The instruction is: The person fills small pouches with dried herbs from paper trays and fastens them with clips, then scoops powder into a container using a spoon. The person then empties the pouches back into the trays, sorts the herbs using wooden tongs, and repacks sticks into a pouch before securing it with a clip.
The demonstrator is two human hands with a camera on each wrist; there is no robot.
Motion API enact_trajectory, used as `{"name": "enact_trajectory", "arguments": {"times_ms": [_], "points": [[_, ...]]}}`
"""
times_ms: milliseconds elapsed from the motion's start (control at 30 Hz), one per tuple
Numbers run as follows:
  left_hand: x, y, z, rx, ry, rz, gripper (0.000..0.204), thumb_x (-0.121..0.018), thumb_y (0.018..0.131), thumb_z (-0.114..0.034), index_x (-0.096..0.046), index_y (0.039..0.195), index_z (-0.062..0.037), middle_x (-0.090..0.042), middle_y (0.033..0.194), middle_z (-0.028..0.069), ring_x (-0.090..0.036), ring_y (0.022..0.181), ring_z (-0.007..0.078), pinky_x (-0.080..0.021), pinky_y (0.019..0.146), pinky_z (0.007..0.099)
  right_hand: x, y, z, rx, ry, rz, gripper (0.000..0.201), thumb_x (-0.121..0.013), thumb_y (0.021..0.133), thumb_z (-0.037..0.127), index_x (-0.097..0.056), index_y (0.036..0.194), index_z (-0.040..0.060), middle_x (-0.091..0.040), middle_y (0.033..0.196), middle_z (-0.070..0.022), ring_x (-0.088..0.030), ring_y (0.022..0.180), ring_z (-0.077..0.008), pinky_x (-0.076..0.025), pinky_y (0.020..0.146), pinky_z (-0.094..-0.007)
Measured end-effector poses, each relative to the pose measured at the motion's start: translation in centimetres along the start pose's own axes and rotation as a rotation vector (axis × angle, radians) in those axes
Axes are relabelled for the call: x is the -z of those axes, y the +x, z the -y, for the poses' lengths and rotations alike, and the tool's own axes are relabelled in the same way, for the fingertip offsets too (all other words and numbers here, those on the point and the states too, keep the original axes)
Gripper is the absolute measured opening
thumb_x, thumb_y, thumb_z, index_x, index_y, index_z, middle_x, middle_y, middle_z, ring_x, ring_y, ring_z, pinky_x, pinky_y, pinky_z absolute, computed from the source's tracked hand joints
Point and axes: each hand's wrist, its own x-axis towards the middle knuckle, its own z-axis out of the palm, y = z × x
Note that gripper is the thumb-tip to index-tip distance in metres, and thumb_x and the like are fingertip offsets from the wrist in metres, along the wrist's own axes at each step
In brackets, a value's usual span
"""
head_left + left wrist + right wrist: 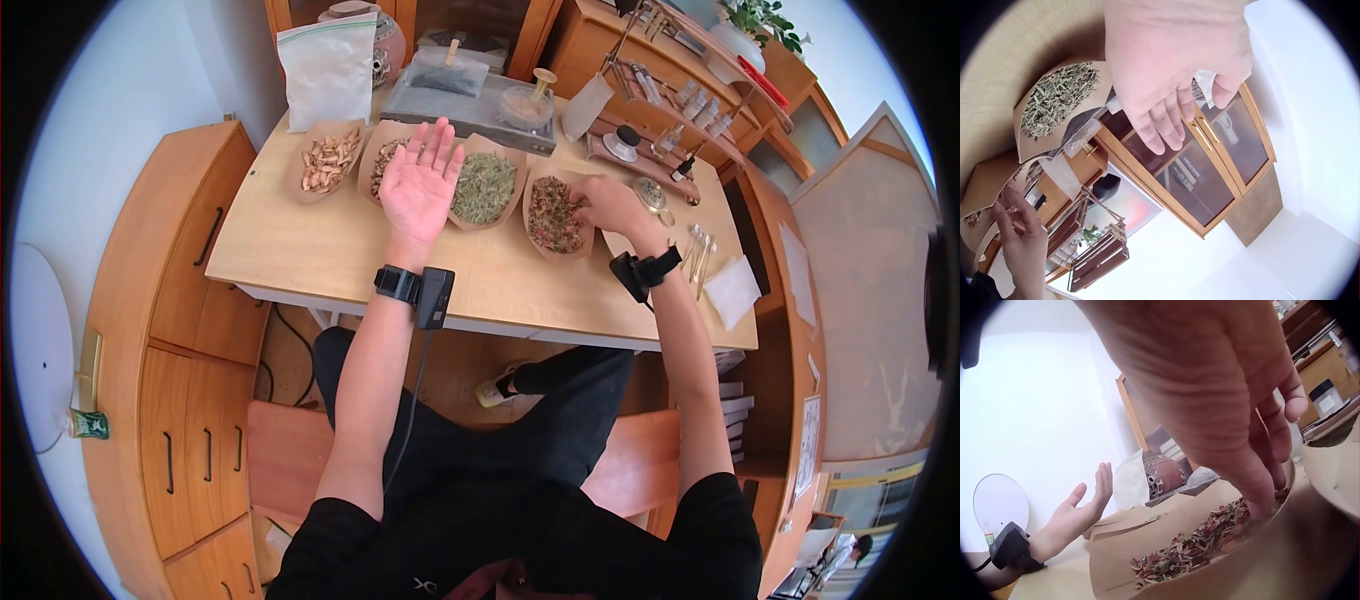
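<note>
My left hand (418, 195) is held palm up above the table, fingers straight and nothing on the palm, between a tray of dark-flecked pieces and the green dried herb (484, 188). The left wrist view shows the back of this hand (1172, 62). At the paper tray furthest right, my right hand (615, 208) has its fingertips down in the reddish dried mix (553, 215). Seen in the right wrist view, the thumb and fingers of this hand (1210, 394) pinch at the mix (1179, 556) beside the tray's rim; the fingertips are partly hidden.
Pale dried slices (330, 162) lie in the leftmost tray, with a white bag (328, 70) behind. A grey slab (400, 100) bears a packet and a glass dish. To the right stand a rack of small bottles (695, 105), metal utensils (702, 250) and a white cloth (733, 292).
</note>
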Motion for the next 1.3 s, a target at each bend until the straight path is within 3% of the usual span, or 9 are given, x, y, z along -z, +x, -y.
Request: {"name": "enact_trajectory", "arguments": {"times_ms": [200, 300, 467, 667, 900, 1000, 1067, 1167, 1300], "points": [[0.2, 0.1, 0.0, -0.002, 0.009, -0.011, 0.044, -0.046, 0.099, -0.025, -0.048, 0.133, 0.0022, -0.042, 0.147, 0.0191, -0.04, 0.138, 0.0286, -0.031, 0.115, 0.0479, 1.0, -0.1, 0.3, -0.052, 0.131, 0.045, 0.022, -0.071, 0.076, 0.014, -0.072, 0.098, 0.0098, -0.071, 0.097, -0.0144, -0.065, 0.096, -0.0315, -0.052, 0.081, -0.0423], [0.3, 0.2, -0.1, 0.006, -0.013, 0.005, 0.043, -0.046, 0.099, -0.025, -0.048, 0.133, 0.0021, -0.043, 0.146, 0.019, -0.04, 0.137, 0.0287, -0.031, 0.115, 0.0481, 2.0, 0.2, 1.7, 0.027, 0.125, 0.006, 0.022, -0.069, 0.078, 0.014, -0.072, 0.099, 0.0084, -0.071, 0.097, -0.014, -0.065, 0.096, -0.0322, -0.052, 0.083, -0.0418], [0.2, 0.1, 0.0, -0.005, 0.009, -0.013, 0.042, -0.046, 0.099, -0.024, -0.049, 0.132, 0.0022, -0.043, 0.146, 0.0193, -0.041, 0.137, 0.0287, -0.031, 0.115, 0.0481, 1.9, 1.6, 6.2, 0.344, 0.13, -0.121, 0.025, -0.064, 0.083, 0.014, -0.07, 0.106, 0.0064, -0.07, 0.101, -0.0148, -0.065, 0.097, -0.0319, -0.05, 0.086, -0.0412], [0.2, 0.0, -0.1, -0.007, 0.007, -0.022, 0.042, -0.046, 0.099, -0.024, -0.05, 0.131, 0.0024, -0.044, 0.146, 0.019, -0.041, 0.137, 0.0285, -0.032, 0.115, 0.0483, 0.1, 3.8, 9.2, 0.276, 0.005, 0.093, 0.025, -0.062, 0.084, 0.012, -0.071, 0.106, 0.0082, -0.07, 0.102, -0.014, -0.064, 0.098, -0.0334, -0.051, 0.087, -0.0424], [0.2, 0.1, 0.0, -0.017, 0.015, -0.005, 0.043, -0.046, 0.099, -0.026, -0.049, 0.132, 0.0019, -0.045, 0.145, 0.0182, -0.041, 0.137, 0.0284, -0.031, 0.115, 0.0484, 0.9, 4.0, 8.8, 0.189, 0.011, 0.138, 0.023, -0.06, 0.084, 0.01, -0.072, 0.104, 0.0072, -0.07, 0.102, -0.0139, -0.065, 0.097, -0.0339, -0.05, 0.086, -0.0437], [0.0, 0.0, 0.1, -0.023, 0.032, -0.04, 0.043, -0.046, 0.099, -0.026, -0.048, 0.132, 0.0014, -0.045, 0.145, 0.0178, -0.041, 0.137, 0.0282, -0.031, 0.115, 0.0483, 1.1, 4.3, 9.9, 0.255, 0.037, 0.1, 0.025, -0.058, 0.085, 0.008, -0.071, 0.106, 0.0065, -0.07, 0.101, -0.0142, -0.064, 0.097, -0.0349, -0.05, 0.087, -0.0435], [0.0, 0.0, 0.0, -0.03, 0.035, -0.045, 0.042, -0.046, 0.099, -0.026, -0.049, 0.132, 0.001, -0.045, 0.145, 0.0176, -0.041, 0.137, 0.0279, -0.031, 0.115, 0.0481, 1.4, 4.7, 11.2, 0.405, 0.147, 0.097, 0.028, -0.057, 0.084, 0.006, -0.069, 0.109, 0.0055, -0.069, 0.104, -0.0159, -0.064, 0.098, -0.0363, -0.05, 0.087, -0.0439], [-0.1, -0.1, -0.1, -0.031, 0.049, -0.055, 0.041, -0.046, 0.099, -0.026, -0.05, 0.131, -0.001, -0.047, 0.143, 0.0176, -0.044, 0.134, 0.0285, -0.035, 0.113, 0.0477, 0.7, 6.2, 12.3, 0.423, 0.176, 0.197, 0.032, -0.054, 0.085, 0.002, -0.067, 0.114, 0.006, -0.069, 0.106, -0.0178, -0.063, 0.1, -0.0367, -0.049, 0.088, -0.0441], [-0.1, -0.1, -0.1, -0.049, 0.039, -0.05, 0.04, -0.046, 0.098, -0.025, -0.051, 0.13, -0.0011, -0.048, 0.142, 0.017, -0.045, 0.133, 0.0282, -0.036, 0.112, 0.0476, 0.2, 6.7, 11.1, 0.395, 0.181, 0.131, 0.032, -0.055, 0.082, 0.0, -0.067, 0.112, 0.0049, -0.069, 0.106, -0.017, -0.063, 0.102, -0.0355, -0.05, 0.087, -0.0437]]}}
